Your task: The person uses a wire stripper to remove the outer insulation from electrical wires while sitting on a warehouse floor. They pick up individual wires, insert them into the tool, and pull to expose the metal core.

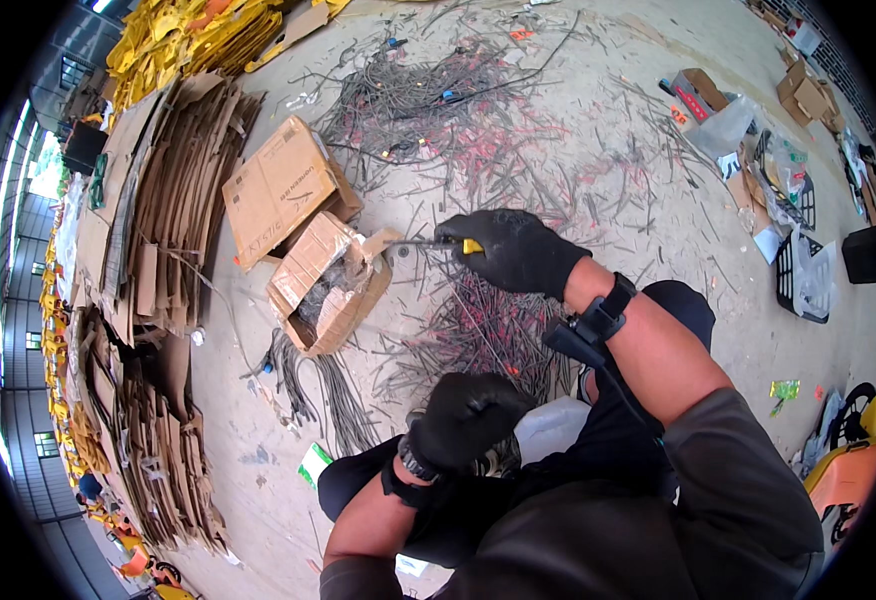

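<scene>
My right hand (516, 251), in a black glove, is closed around a small yellow piece (472, 246); I cannot tell whether it is a tool handle or a connector. A dark thin length of cable (419, 243) sticks out leftward from its fingertips. From there a thin strand (475, 315) slants down to my left hand (471, 416), also black-gloved, whose curled fingers appear to hold its lower end. Below and between both hands lies a heap of cut grey and red cable pieces (494, 322) on the concrete floor. A white sack (552, 429) shows between my legs.
An open cardboard box (318, 274) with dark contents stands left, against a larger carton (280, 191). Long cables (340, 405) lie nearer me. Another cable heap (423, 97) spreads ahead. Flattened cardboard stacks (175, 202) line the left; black crates (802, 274) stand right.
</scene>
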Tool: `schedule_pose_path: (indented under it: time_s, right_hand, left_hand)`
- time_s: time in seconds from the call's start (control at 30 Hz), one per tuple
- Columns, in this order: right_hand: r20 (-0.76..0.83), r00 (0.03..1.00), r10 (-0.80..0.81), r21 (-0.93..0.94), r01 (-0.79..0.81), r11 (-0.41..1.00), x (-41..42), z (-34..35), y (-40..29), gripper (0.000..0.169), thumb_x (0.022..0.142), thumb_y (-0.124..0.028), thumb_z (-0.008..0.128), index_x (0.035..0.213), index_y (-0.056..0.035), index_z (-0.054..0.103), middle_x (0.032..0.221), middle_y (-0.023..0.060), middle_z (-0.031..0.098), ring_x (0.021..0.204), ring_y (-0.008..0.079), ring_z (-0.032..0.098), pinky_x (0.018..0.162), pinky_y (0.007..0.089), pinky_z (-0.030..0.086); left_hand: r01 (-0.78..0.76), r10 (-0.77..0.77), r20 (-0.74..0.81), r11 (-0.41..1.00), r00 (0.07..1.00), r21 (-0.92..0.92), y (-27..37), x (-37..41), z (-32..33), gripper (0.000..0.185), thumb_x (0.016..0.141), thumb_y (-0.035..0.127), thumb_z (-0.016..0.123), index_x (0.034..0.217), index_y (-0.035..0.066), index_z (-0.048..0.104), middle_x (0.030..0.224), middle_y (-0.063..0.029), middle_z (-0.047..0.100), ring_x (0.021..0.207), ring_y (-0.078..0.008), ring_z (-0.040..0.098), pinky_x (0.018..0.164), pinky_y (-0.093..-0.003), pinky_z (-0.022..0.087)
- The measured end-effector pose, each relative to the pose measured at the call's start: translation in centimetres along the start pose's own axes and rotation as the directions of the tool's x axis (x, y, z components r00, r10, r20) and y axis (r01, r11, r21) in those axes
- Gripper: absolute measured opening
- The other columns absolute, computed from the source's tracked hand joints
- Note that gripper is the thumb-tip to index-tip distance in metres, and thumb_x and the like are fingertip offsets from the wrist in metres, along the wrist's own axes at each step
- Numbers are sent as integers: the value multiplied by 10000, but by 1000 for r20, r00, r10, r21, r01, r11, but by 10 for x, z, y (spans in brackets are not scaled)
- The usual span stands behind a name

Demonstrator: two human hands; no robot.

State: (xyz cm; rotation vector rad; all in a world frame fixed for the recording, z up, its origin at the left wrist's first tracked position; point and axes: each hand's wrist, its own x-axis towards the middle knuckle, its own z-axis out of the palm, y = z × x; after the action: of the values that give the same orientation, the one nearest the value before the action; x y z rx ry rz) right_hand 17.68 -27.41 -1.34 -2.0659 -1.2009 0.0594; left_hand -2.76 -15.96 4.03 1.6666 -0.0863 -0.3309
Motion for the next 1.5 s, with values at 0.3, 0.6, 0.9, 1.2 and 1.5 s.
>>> schedule_pose_path:
  time_s: [0.3, 0.6, 0.9, 1.2, 1.5]
  right_hand:
    - [57, 980, 189, -136, -180, 974, 10, -40, 21, 353, 935, -281, 564, 1249, -127, 617, 1148, 159, 680, 1061, 330, 648, 949, 434, 484]
    - [-36, 992, 120, -179, -124, 976, 5, -41, 19, 377, 920, -291, 580, 1249, -111, 621, 1140, 162, 687, 1067, 346, 644, 941, 431, 492]
    - [-170, 958, 231, -398, -281, 873, -3, -75, 49, 391, 909, -244, 631, 1284, -132, 613, 1179, 162, 674, 1040, 350, 649, 913, 435, 509]
    - [-121, 989, 88, -275, -119, 954, -4, -83, 57, 338, 921, -305, 605, 1192, -105, 613, 1060, 170, 683, 983, 360, 654, 875, 456, 505]
    - [568, 821, 64, 422, -357, 834, -13, 32, -75, 436, 906, -411, 634, 1149, -49, 623, 1024, 232, 669, 977, 408, 643, 856, 477, 498]
  left_hand:
    - [-285, 126, -472, 916, 873, -281, 6, -34, -78, 131, 831, 93, 667, 748, 1, 625, 624, -108, 604, 417, -135, 474, 424, -265, 396]
    - [-421, -36, -649, 733, 760, -533, -18, -26, -118, 342, 1009, 208, 442, 1161, -63, 584, 633, 14, 406, 446, -113, 394, 443, -263, 356]
    - [-520, 34, -685, 679, 728, -519, -26, -33, -137, 342, 971, 190, 468, 1168, -68, 576, 623, 2, 410, 457, -139, 407, 464, -289, 368]
    - [-192, 133, -936, 979, 326, 72, -41, -49, -162, 262, 1004, 194, 507, 1123, -28, 583, 784, -37, 531, 629, -127, 519, 543, -260, 471]
    - [-561, -1, -810, 721, 586, -406, -13, 6, -83, 183, 1012, 183, 459, 1049, 18, 531, 983, -147, 606, 855, -308, 664, 759, -407, 566]
